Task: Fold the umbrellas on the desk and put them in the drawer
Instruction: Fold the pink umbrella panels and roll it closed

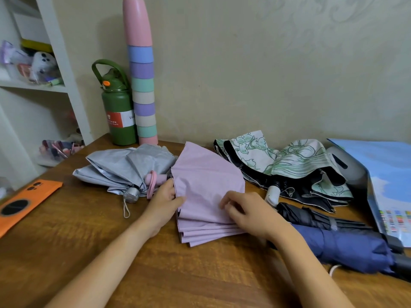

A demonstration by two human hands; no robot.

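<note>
1. My left hand (165,196) holds the left edge of the pink umbrella (206,187). The thumb lies on top of the cloth and the fingers go under it, so the grip is closed on the edge.
2. My right hand (246,211) rests on the pink cloth near its right side. The fingers are bent and pinch a fold, a narrow grip.
3. The pink umbrella lies flat in the middle of the surface (89,230), its folds stacked toward me.
4. Its pink handle (155,180) sticks out on the left, touching the silver umbrella (124,167).
5. A flower umbrella (289,165) lies loose on the right, near the wall.
6. A black umbrella (311,215) and a blue umbrella (347,245) lie rolled up just beside my right arm.
7. A green bottle (117,107) and a cup stack (142,85) stand at the back.
</note>
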